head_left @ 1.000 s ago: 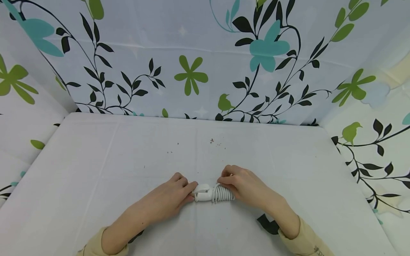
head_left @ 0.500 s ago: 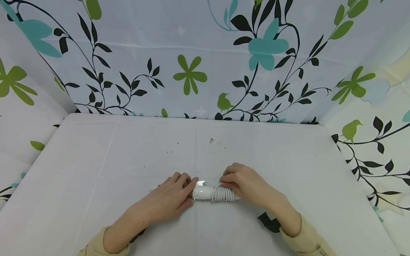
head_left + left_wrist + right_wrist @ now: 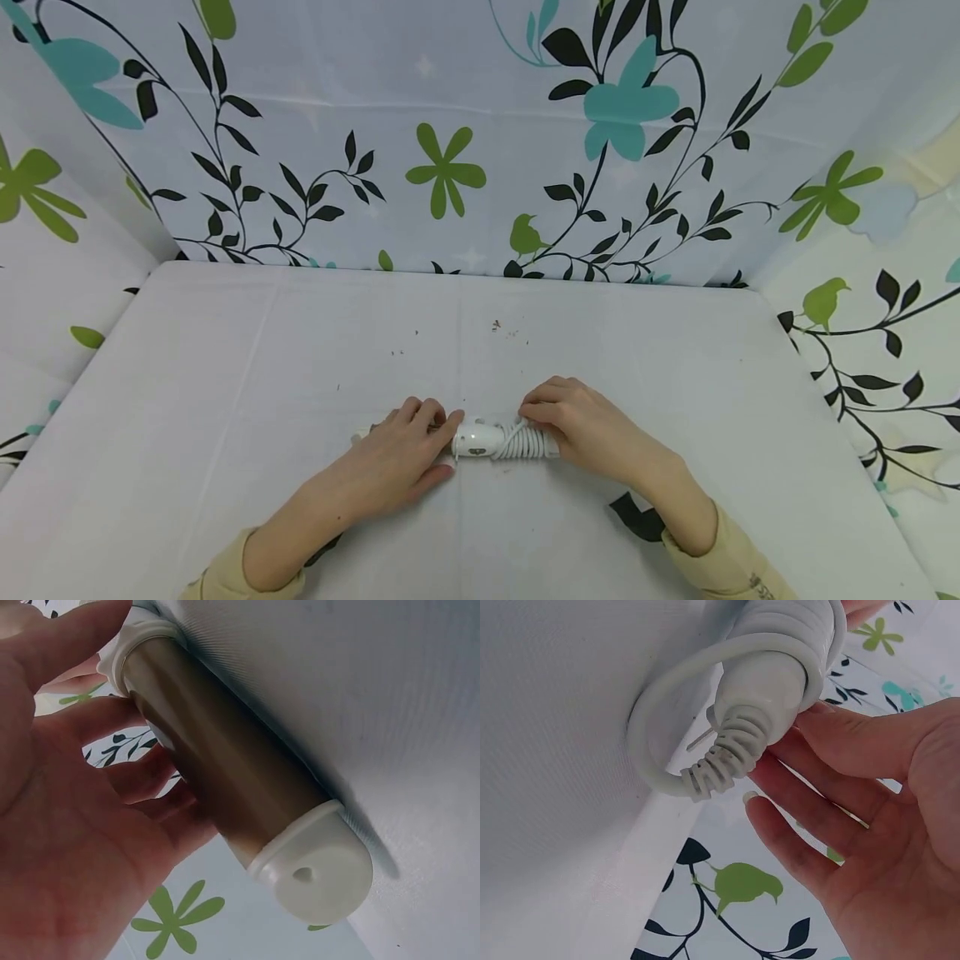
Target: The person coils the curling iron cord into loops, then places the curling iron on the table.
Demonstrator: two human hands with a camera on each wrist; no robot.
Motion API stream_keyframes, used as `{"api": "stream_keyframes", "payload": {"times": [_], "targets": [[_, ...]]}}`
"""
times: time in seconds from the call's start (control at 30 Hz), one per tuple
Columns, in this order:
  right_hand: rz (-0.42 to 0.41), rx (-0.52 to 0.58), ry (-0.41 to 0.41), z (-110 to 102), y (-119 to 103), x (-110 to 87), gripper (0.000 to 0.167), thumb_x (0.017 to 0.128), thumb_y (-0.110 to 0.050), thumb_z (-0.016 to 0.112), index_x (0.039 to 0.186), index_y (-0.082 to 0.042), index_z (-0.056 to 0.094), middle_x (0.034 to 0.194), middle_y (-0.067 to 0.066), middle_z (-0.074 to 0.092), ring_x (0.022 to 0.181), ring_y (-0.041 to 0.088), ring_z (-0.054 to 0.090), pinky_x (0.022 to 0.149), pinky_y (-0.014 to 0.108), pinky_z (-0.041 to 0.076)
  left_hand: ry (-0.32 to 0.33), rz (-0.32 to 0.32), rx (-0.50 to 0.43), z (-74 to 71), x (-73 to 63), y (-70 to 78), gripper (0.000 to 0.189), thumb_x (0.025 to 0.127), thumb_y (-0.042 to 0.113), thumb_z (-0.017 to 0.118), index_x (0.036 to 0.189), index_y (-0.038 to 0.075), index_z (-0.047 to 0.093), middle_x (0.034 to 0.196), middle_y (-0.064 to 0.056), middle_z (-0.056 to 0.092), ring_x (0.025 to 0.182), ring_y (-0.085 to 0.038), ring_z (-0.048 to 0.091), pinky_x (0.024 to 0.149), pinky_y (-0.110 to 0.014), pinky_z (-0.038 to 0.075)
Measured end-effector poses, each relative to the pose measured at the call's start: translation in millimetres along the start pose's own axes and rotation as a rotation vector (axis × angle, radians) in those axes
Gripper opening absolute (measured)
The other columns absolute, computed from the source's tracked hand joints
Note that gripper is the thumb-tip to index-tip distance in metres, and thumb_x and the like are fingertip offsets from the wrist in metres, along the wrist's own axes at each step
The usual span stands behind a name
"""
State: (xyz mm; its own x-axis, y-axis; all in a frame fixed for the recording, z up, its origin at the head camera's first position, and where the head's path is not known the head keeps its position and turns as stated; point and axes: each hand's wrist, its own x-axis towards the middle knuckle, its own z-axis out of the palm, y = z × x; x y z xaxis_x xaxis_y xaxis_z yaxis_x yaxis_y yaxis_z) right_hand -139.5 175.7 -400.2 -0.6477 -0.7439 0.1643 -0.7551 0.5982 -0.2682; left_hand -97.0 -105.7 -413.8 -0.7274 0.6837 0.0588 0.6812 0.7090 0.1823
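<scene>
A white curling iron (image 3: 472,439) lies across the table in front of me, with its white cord (image 3: 525,442) wound in several turns around the handle. My left hand (image 3: 397,462) holds it at the barrel end, thumb and fingers at the white collar. In the left wrist view the brownish metal barrel (image 3: 225,750) and its white end cap (image 3: 322,870) show beside the palm. My right hand (image 3: 588,429) pinches the cord at the handle's other end. The right wrist view shows the ribbed cord sleeve (image 3: 727,754) and a loose loop of cord (image 3: 641,742).
The white table (image 3: 300,350) has small dark and reddish specks (image 3: 497,325) beyond the hands. A black strap (image 3: 637,518) shows beside the right forearm. Patterned cloth (image 3: 315,83) hangs at the back and both sides.
The curling iron has turned about its length, and its clamp lever no longer shows on top. My right hand has shifted slightly up and right, with the cord drawn to its fingertips.
</scene>
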Motion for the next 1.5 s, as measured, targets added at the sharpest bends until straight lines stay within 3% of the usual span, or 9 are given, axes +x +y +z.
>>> {"api": "stream_keyframes", "payload": {"times": [0.27,0.5,0.7,0.87,1.1,1.2,1.5], "targets": [[-0.024,-0.003,-0.008,-4.1,-1.7,-0.4,0.022,0.087,0.003,0.071,0.105,-0.010,0.076,0.108,0.000,0.072,0.109,0.021,0.065,0.098,0.039,0.049,0.003,0.000,0.002,1.1,0.6,-1.0,0.056,0.094,0.034,0.070,0.139,0.004,0.053,0.116,-0.008,0.056,0.106,-0.026,0.050,0.088,-0.042,0.050],[-0.061,-0.007,-0.043,-7.6,-4.6,-3.7,0.033,0.082,0.010,0.070,0.107,-0.010,0.076,0.111,0.000,0.072,0.112,0.021,0.063,0.100,0.040,0.049,0.013,0.010,0.009,2.4,-0.1,-1.3,0.056,0.094,0.034,0.070,0.139,0.005,0.053,0.116,-0.007,0.056,0.105,-0.025,0.051,0.086,-0.041,0.050],[-0.071,0.028,-0.086,-11.3,-8.5,-4.0,0.028,0.083,-0.002,0.077,0.109,-0.013,0.076,0.112,-0.003,0.071,0.109,0.017,0.063,0.099,0.038,0.049,0.002,0.007,0.006,2.3,-0.6,-2.1,0.057,0.094,0.036,0.069,0.140,0.006,0.053,0.117,-0.006,0.056,0.106,-0.025,0.051,0.087,-0.040,0.051],[-0.011,0.049,-0.205,-14.5,-14.0,-5.7,0.045,0.082,-0.011,0.081,0.125,-0.017,0.068,0.125,-0.004,0.066,0.116,0.017,0.061,0.105,0.044,0.045,-0.010,0.009,0.004,0.9,-1.5,-2.1,0.057,0.095,0.035,0.069,0.141,0.005,0.052,0.118,-0.007,0.056,0.107,-0.025,0.050,0.087,-0.041,0.050],[0.155,0.060,-0.415,-8.4,-19.1,-7.6,0.084,0.080,-0.028,0.084,0.152,-0.022,0.041,0.150,-0.001,0.047,0.135,0.022,0.047,0.111,0.048,0.038,0.004,0.021,-0.003,1.8,-1.4,-1.9,0.056,0.095,0.033,0.069,0.140,0.005,0.052,0.118,-0.007,0.056,0.106,-0.025,0.051,0.086,-0.041,0.051],[0.165,0.049,-0.435,-4.2,-18.4,-8.5,0.091,0.079,-0.031,0.086,0.155,-0.021,0.036,0.153,0.000,0.042,0.138,0.023,0.043,0.110,0.050,0.038,0.005,0.021,-0.004,3.0,-0.9,-2.4,0.056,0.095,0.034,0.069,0.141,0.005,0.053,0.118,-0.007,0.057,0.106,-0.025,0.051,0.086,-0.041,0.051],[0.186,0.054,-0.429,-5.8,-16.0,-10.5,0.087,0.080,-0.036,0.084,0.153,-0.020,0.040,0.150,0.000,0.045,0.136,0.022,0.045,0.109,0.047,0.040,-0.014,-0.010,-0.039,-0.9,-1.3,-4.7,0.057,0.094,0.033,0.070,0.141,0.006,0.052,0.117,-0.006,0.055,0.106,-0.024,0.050,0.088,-0.040,0.050]]}}
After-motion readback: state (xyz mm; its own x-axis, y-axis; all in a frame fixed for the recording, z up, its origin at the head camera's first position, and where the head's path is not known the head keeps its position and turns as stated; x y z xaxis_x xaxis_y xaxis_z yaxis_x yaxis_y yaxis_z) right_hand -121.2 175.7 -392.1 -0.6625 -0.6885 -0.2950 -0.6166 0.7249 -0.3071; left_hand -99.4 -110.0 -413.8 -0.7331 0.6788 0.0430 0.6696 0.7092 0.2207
